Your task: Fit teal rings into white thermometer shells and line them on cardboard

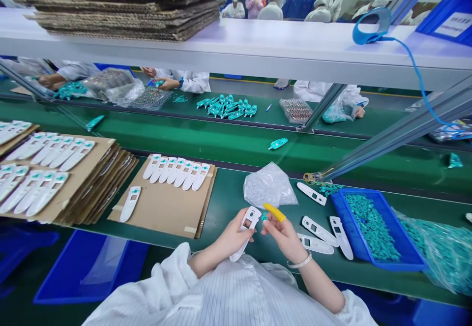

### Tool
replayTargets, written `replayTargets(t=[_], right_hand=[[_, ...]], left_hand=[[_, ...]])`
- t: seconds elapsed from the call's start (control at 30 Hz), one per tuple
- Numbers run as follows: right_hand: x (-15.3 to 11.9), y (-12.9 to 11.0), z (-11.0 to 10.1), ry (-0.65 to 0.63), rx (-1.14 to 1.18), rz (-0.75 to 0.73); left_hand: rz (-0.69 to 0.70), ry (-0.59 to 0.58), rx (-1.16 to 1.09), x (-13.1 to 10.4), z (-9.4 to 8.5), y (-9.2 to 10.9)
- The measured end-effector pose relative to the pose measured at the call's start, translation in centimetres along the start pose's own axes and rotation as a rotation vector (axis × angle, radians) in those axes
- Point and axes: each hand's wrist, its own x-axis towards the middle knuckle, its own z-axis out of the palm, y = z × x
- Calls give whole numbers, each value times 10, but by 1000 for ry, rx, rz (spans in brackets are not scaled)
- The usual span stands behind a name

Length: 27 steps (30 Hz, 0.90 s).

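Observation:
My left hand (pixel 236 230) is wrapped round a white plastic housing (pixel 252 216) with a square window and a round hole near its top. Close beside it, my right hand (pixel 283 235), a yellow finger cot (pixel 275 212) on one finger, pinches a small teal plastic part (pixel 264 217) near the housing's top end. Several loose white housings (pixel 320 231) lie to the right of my hands. A blue tray (pixel 379 262) beyond them holds many small teal parts (pixel 370 225). Past my hands rests a clear plastic bag (pixel 271 186) of small pale pieces.
White housings with teal parts (pixel 176 171) lie on cardboard (pixel 158 213) at left, beside a cardboard stack (pixel 99 183). A bag of teal parts (pixel 442 247) sits far right. A shelf (pixel 280 45) and metal post (pixel 391 129) stand ahead. Co-workers' hands (pixel 167 82) work across the green belt (pixel 206 139).

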Motion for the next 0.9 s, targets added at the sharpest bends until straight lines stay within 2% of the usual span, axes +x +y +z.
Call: replayTargets(t=[0.1,0.23,0.4,0.57,0.73,0.9], right_hand=[[-2,-1,1,-68,-123,-14],[0,3,6,-3,-159,2],[2,5,11,205,-529,-281],[0,6,15,226,-625,-397],[1,4,18,201,-675,-478],[5,3,17,288,-639,-497]], left_hand=[[6,-13,11,0,1,1],[-1,-6,-94,-1,2,0],[-35,-23,-192,-4,6,2],[-5,-16,-269,-4,9,2],[63,-14,-199,-2,7,-3],[50,-4,-199,-2,7,-4]])
